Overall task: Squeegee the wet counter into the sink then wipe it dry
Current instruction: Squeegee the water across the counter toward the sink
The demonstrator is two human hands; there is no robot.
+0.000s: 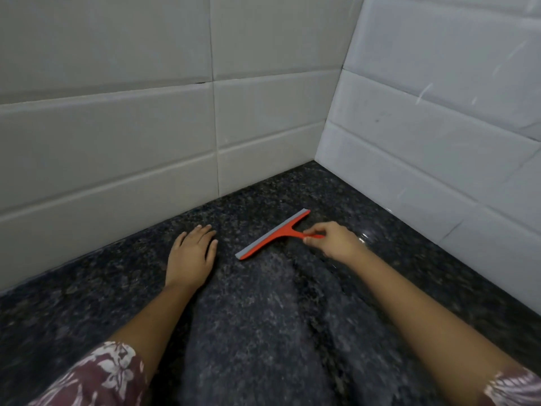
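Note:
A red squeegee (270, 236) with a grey rubber blade lies on the dark speckled granite counter (263, 317) near the corner of the tiled walls. My right hand (330, 240) pinches the end of its red handle between thumb and fingers. My left hand (191, 253) rests flat on the counter to the left of the blade, fingers spread, holding nothing. A wide dull streak runs down the counter's middle toward me, and the stone to the right of my right hand shines wet. No sink is in view.
White tiled walls (146, 127) rise behind the counter and on the right (439, 142), meeting in a corner just beyond the squeegee. A glossy puddle (366, 234) lies beside my right wrist.

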